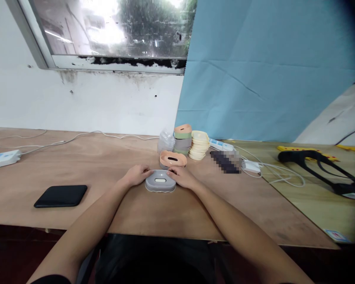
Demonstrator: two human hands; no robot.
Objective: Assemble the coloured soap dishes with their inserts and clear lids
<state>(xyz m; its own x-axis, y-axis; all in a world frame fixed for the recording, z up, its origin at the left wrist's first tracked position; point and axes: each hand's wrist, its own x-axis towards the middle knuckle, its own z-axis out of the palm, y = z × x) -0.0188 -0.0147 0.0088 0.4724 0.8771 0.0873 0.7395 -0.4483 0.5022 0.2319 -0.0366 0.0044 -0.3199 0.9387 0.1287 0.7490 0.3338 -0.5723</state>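
A grey soap dish [160, 184], shallow and rounded with a slot in its middle, lies on the wooden table in front of me. A pale rim shows beneath its lower edge. My left hand [137, 174] grips its left far corner with bent fingers, and my right hand [182, 176] grips the right far corner. Just behind it stands an orange soap dish [173, 159] on top of a grey one. Farther back is a stack of orange, green and grey dishes [182, 141]. Beside that stack rise several cream pieces [198, 145], piled up.
A clear plastic bag [166, 142] sits left of the stacks. A black phone [60, 196] lies on the left, near a white power strip [4, 159]. To the right are a blurred dark object [225, 162], a white adapter [251, 166] with cables, and a black strap [322, 169].
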